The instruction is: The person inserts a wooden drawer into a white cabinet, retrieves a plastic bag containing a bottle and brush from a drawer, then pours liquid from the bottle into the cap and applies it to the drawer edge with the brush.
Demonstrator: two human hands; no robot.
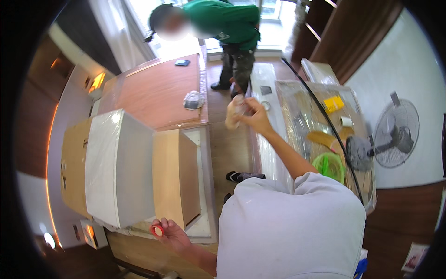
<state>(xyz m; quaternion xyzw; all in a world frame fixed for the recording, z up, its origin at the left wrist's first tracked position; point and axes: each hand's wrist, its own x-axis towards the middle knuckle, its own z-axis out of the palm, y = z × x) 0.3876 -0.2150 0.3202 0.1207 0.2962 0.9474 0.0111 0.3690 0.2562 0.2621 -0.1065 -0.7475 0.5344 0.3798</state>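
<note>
Low on the left, my left hand (174, 236) is closed around a small round red thing with a pale centre (158, 231), near the corner of a light wood box. My right arm reaches forward over the gap between the furniture. The fingers of my right hand (255, 116) are bent around a pale, partly see-through object (236, 111), whose kind is blurred. Just beyond it stands a co-worker in a green shirt (227, 21), bending forward, with an arm hanging down close to my right hand.
Left stand the light wood box (169, 172), a white wrapped cabinet (123, 172) and a brown panel (158, 93) with a crumpled white bundle (193, 100). Right are a plastic-wrapped board (297, 93), a long black strip (320, 109), a green basket (329, 167) and a fan (395, 132).
</note>
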